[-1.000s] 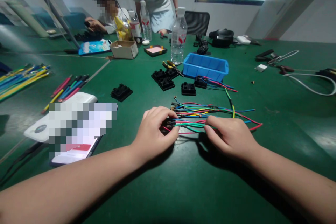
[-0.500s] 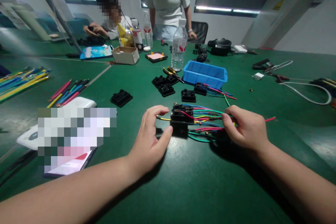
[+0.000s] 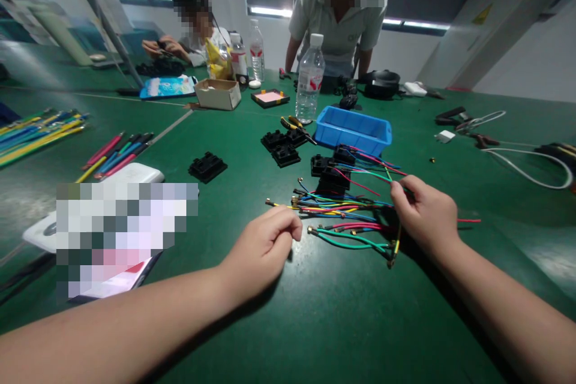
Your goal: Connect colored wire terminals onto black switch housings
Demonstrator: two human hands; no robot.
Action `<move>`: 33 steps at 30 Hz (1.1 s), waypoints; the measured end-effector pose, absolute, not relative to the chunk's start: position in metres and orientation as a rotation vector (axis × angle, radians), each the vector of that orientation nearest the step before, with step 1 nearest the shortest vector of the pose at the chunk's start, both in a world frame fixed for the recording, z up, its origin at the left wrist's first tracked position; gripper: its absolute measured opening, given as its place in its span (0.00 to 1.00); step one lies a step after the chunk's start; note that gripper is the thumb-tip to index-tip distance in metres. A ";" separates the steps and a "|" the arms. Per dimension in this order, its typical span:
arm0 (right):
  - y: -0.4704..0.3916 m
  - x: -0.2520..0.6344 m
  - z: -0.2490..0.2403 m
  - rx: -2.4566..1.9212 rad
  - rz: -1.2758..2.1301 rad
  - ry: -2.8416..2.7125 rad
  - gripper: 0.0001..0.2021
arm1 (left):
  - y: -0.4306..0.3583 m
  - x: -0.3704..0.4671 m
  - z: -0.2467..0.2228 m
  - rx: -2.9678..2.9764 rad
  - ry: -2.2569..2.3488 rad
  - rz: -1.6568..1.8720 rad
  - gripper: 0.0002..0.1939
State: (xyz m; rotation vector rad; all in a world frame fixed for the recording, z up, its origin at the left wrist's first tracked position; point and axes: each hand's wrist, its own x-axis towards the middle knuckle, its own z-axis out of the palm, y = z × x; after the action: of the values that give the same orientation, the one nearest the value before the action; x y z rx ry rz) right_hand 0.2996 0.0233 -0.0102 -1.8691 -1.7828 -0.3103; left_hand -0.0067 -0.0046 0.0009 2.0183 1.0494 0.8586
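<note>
My right hand (image 3: pixel 425 213) is closed in a pinch on a green wire (image 3: pixel 380 175) that runs to a black plastic connector block (image 3: pixel 333 179). A red wire (image 3: pixel 468 221) sticks out beyond that hand; whether it is held is hidden. My left hand (image 3: pixel 269 240) is curled beside a loose bundle of coloured wires (image 3: pixel 333 211) with metal terminals, and nothing shows in its fingers. Nearer me in the bundle lie green wires (image 3: pixel 351 245). The block stands behind the bundle, against another black block (image 3: pixel 320 163).
A blue bin (image 3: pixel 353 132), pliers (image 3: pixel 294 124), a water bottle (image 3: pixel 309 84) and more black blocks (image 3: pixel 283 147) stand farther back. To the left are a single block (image 3: pixel 207 167), a white device (image 3: pixel 135 179) and wire bundles (image 3: pixel 119 156). Two people are across the table.
The black block has moved away from me and lies behind the wires, which are spread on the table. My left fingers have curled in. The standing person has leaned forward and shifted right.
</note>
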 end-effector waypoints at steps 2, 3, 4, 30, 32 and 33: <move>0.024 0.298 -0.012 -1.881 -0.300 -1.771 0.17 | -0.004 -0.005 0.001 2.013 1.056 0.812 0.10; 0.024 0.298 -0.012 -1.888 -0.301 -1.763 0.17 | -0.004 -0.005 0.001 2.010 1.058 0.788 0.09; 0.024 0.298 -0.013 -1.895 -0.303 -1.755 0.16 | -0.004 -0.004 0.001 2.009 1.061 0.765 0.09; 0.045 0.333 -0.020 -1.888 -0.337 -1.704 0.16 | -0.001 -0.001 0.001 1.995 1.124 0.641 0.09; 0.046 0.334 -0.021 -1.897 -0.331 -1.720 0.16 | -0.001 -0.001 0.001 1.995 1.125 0.642 0.09; 0.046 0.334 -0.021 -1.902 -0.329 -1.725 0.16 | -0.001 -0.001 0.001 1.995 1.126 0.642 0.09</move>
State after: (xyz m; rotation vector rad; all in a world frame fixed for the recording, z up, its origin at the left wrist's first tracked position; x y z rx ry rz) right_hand 0.3343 0.0461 -0.0209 -1.9024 -1.7253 -0.3290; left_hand -0.0009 -0.0010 0.0010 1.9949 1.1258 0.6422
